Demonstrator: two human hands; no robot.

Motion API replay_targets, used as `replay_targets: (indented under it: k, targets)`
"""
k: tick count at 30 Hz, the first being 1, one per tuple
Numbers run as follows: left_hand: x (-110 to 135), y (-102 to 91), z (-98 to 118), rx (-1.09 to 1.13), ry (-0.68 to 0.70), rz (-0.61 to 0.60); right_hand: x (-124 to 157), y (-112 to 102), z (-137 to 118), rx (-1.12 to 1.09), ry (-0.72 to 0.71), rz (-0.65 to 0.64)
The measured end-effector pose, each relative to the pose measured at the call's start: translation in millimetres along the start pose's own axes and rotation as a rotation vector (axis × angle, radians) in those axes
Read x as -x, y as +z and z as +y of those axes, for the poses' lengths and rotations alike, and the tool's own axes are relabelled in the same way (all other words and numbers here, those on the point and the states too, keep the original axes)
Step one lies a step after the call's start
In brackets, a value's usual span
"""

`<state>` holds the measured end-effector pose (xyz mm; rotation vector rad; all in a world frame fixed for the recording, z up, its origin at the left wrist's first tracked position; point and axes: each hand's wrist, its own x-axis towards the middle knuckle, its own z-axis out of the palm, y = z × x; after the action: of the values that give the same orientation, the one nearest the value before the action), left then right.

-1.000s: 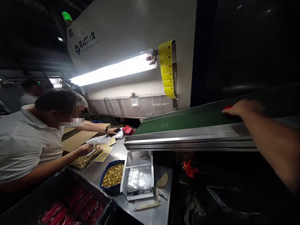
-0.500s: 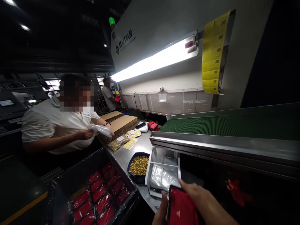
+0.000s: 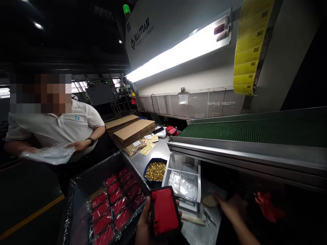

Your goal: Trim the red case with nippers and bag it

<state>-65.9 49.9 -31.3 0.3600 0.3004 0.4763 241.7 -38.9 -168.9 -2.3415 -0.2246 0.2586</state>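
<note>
My left hand (image 3: 144, 223) grips a red and black rugged case (image 3: 165, 212), red face up, with fingertips showing at its far side. My right hand (image 3: 233, 208) is off the case, over the right part of the metal table, its fingers smeared by motion. Its leading fingers are close to a tan rounded piece (image 3: 209, 200); whether they touch it is unclear. Beyond the case stands a white bin (image 3: 198, 190) with clear plastic bags (image 3: 187, 185) inside. A pair of small pliers or snips (image 3: 209, 217) and a pale flat strip (image 3: 193, 219) lie on the table.
A blue tub (image 3: 146, 168) of small brass parts stands left of the bin. At left, a lined crate (image 3: 74, 194) holds bagged red cases. A green conveyor (image 3: 230, 134) extends right. Cardboard sheets (image 3: 135, 131) are stacked behind. A co-worker (image 3: 58, 129) holds a plastic bag.
My right hand has left the case and moved right and down towards the table. My left hand now holds the case alone, further left. The co-worker has shifted left with the bag lowered.
</note>
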Motion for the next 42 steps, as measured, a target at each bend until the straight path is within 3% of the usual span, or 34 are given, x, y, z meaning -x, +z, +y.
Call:
replay_targets:
  k: [3, 7, 10, 13, 16, 19, 22, 24, 27, 30, 34, 42]
  targets:
    - [8, 9.8, 5, -0.033, 0.076, 0.043, -16, 17, 8, 0.044, 0.154, -0.137]
    - [17, 19.7, 9, -0.084, 0.168, 0.082, -27, 23, 31, 0.001, 0.153, -0.339]
    - [21, 20.7, 12, -0.074, 0.229, 0.104, -23, 15, 43, -0.009, 0.115, -0.277]
    - [21, 20.0, 12, -0.044, 0.271, 0.095, -6, 1, 39, -0.047, 0.072, -0.233]
    - [18, 21.7, 11, -0.041, 0.283, 0.073, 12, -7, 29, -0.126, -0.121, -0.144]
    - [17, 24.5, 8, -0.046, 0.293, 0.083, 18, -11, 24, -0.152, -0.313, -0.143]
    - [20, 25.2, 5, -0.056, 0.297, 0.091, 30, -23, 15, -0.169, -0.207, -0.083]
    - [22, 25.5, 3, -0.087, 0.299, 0.111, 53, -39, -1, -0.272, -0.158, -0.051]
    - [24, 27.4, -3, -0.121, 0.311, 0.159, 107, -71, -37, -0.513, -0.307, -0.209]
    - [23, 28.9, -12, -0.126, 0.297, 0.166, 162, -97, -70, -0.634, -0.619, -0.385]
    - [24, 26.3, -25, -0.164, 0.264, 0.173, 201, -108, -94, -0.708, -0.992, -0.508]
    - [39, 29.5, -40, -0.219, 0.201, 0.209, 203, -107, -95, -0.656, -1.009, -0.534]
